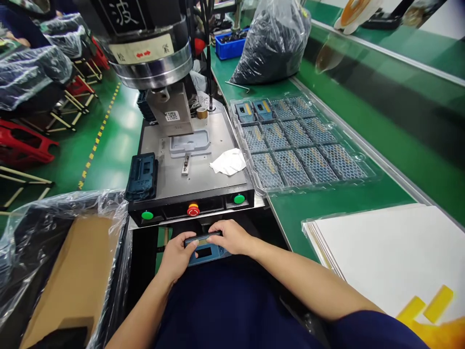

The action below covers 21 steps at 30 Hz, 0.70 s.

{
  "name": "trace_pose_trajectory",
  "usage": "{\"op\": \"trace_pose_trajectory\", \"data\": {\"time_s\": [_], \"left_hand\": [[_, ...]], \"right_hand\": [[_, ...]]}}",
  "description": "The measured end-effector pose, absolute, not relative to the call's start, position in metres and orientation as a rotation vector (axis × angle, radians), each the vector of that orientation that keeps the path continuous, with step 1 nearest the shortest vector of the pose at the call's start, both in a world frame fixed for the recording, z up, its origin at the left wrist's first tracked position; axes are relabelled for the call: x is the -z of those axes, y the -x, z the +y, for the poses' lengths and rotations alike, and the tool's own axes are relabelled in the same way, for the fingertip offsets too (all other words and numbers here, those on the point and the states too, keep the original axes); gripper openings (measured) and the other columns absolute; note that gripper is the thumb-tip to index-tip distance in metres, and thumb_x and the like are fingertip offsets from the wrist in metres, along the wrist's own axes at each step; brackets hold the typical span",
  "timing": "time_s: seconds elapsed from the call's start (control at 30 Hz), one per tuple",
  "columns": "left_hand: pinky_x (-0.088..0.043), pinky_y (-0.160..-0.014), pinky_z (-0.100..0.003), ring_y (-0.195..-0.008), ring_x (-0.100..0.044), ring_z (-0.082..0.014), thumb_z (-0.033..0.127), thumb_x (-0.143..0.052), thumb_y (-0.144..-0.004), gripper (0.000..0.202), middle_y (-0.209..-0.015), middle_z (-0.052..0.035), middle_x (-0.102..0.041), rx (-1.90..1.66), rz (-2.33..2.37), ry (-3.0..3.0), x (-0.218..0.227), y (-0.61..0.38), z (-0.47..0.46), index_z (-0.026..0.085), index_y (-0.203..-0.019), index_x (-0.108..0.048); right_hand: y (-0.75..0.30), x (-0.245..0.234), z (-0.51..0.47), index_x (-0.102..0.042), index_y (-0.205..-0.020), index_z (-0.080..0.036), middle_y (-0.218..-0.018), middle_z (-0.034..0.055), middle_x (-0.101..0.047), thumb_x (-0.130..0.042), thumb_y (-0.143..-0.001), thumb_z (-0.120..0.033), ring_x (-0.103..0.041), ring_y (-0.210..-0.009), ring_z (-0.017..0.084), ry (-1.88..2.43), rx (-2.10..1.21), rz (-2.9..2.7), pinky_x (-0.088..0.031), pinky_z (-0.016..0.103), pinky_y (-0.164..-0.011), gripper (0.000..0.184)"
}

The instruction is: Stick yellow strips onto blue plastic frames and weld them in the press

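In front of my lap, just below the machine's front edge, I hold a blue plastic housing (209,253) with a dark rectangular window and a yellowish strip. My left hand (177,256) grips its left end, thumb on the upper face. My right hand (232,236) holds the right side, fingers curled over the dark far edge. Beyond it stands a press-like machine, its metal head (170,114) hanging above a pale fixture (191,143) with nothing visible in it. Several dark blue plastic shells (141,177) are stacked on the machine base's left corner.
The machine's front carries green buttons (239,199) and a red stop button (193,209). A white cloth (229,162) lies on its plate. Rightward are a clear compartment tray (259,186) holding two housings, and white sheets (392,252). A plastic-lined box (74,261) stands left.
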State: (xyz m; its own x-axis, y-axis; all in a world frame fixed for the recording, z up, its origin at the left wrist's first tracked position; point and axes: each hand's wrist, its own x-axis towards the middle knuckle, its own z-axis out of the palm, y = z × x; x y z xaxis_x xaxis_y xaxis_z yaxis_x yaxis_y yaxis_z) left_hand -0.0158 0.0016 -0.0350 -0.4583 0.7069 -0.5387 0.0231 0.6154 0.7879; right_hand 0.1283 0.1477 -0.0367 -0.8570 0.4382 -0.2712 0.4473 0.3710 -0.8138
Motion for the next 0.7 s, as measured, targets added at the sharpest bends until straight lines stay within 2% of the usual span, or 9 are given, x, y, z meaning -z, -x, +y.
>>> {"op": "trace_pose_trajectory", "data": {"time_s": [0.17,0.3,0.37,0.43,0.53,0.6,0.63,0.7], "left_hand": [[-0.042,-0.051,-0.025,-0.055,-0.063,-0.0167,0.046,-0.060,-0.073,0.045,-0.059,0.0001,-0.063,-0.838,1.951,-0.649,0.039,0.020,0.003,0.015,-0.105,-0.058],[-0.044,-0.054,-0.028,-0.055,-0.062,-0.0179,0.047,-0.058,-0.074,0.045,-0.058,0.0008,-0.062,-0.797,2.000,-0.699,0.040,0.024,0.005,0.017,-0.107,-0.059],[-0.048,-0.063,-0.031,-0.062,-0.064,-0.0186,0.048,-0.055,-0.075,0.044,-0.069,-0.0012,-0.065,-0.788,2.047,-0.723,0.039,0.023,0.006,0.019,-0.109,-0.058],[-0.048,-0.079,-0.037,-0.082,-0.065,-0.0217,0.050,-0.053,-0.076,0.048,-0.091,-0.0056,-0.066,-0.766,2.170,-0.811,0.037,0.019,0.007,0.020,-0.114,-0.055],[-0.042,-0.095,-0.044,-0.112,-0.053,-0.0281,0.055,-0.057,-0.071,0.068,-0.118,-0.0122,-0.056,-0.678,2.405,-1.058,0.033,0.010,0.009,0.018,-0.126,-0.044],[-0.042,-0.095,-0.046,-0.116,-0.049,-0.0304,0.058,-0.061,-0.066,0.081,-0.124,-0.0148,-0.050,-0.621,2.466,-1.152,0.030,0.005,0.010,0.015,-0.131,-0.038],[-0.043,-0.095,-0.045,-0.115,-0.050,-0.0303,0.058,-0.062,-0.066,0.082,-0.124,-0.0151,-0.050,-0.608,2.457,-1.166,0.029,0.005,0.010,0.015,-0.131,-0.039],[-0.043,-0.095,-0.043,-0.112,-0.053,-0.0277,0.054,-0.059,-0.071,0.068,-0.120,-0.0137,-0.054,-0.619,2.402,-1.158,0.028,0.008,0.010,0.015,-0.125,-0.046]], "right_hand": [[-0.127,0.034,0.143,-0.070,-0.095,-0.021,-0.093,0.0040,-0.069,-0.060,-0.081,-0.037,-0.061,-0.085,0.018,-0.822,1.389,2.709,-0.042,0.026,-0.075,0.023],[-0.126,0.044,0.143,-0.070,-0.094,-0.020,-0.089,0.0034,-0.069,-0.057,-0.082,-0.036,-0.061,-0.082,0.018,-0.866,1.530,2.599,-0.043,0.026,-0.073,0.023],[-0.125,0.051,0.142,-0.070,-0.093,-0.019,-0.084,0.0029,-0.069,-0.053,-0.084,-0.033,-0.060,-0.076,0.016,-0.928,1.699,2.431,-0.042,0.025,-0.067,0.024],[-0.123,0.058,0.138,-0.069,-0.095,-0.017,-0.080,0.0030,-0.067,-0.047,-0.087,-0.028,-0.057,-0.070,0.014,-0.982,1.905,2.249,-0.042,0.024,-0.063,0.026],[-0.120,0.064,0.131,-0.067,-0.100,-0.015,-0.078,0.0023,-0.065,-0.046,-0.087,-0.023,-0.052,-0.064,0.012,-0.986,2.160,2.072,-0.040,0.023,-0.060,0.027],[-0.120,0.066,0.127,-0.067,-0.097,-0.015,-0.077,0.0016,-0.063,-0.047,-0.085,-0.023,-0.051,-0.064,0.011,-0.970,2.269,2.010,-0.040,0.023,-0.061,0.024],[-0.120,0.066,0.126,-0.067,-0.095,-0.015,-0.077,0.0013,-0.062,-0.048,-0.085,-0.024,-0.050,-0.064,0.011,-0.960,2.320,1.970,-0.040,0.023,-0.062,0.023],[-0.122,0.066,0.126,-0.065,-0.092,-0.015,-0.075,0.0009,-0.061,-0.050,-0.085,-0.027,-0.050,-0.063,0.011,-0.941,2.422,1.851,-0.041,0.024,-0.061,0.021]]}}
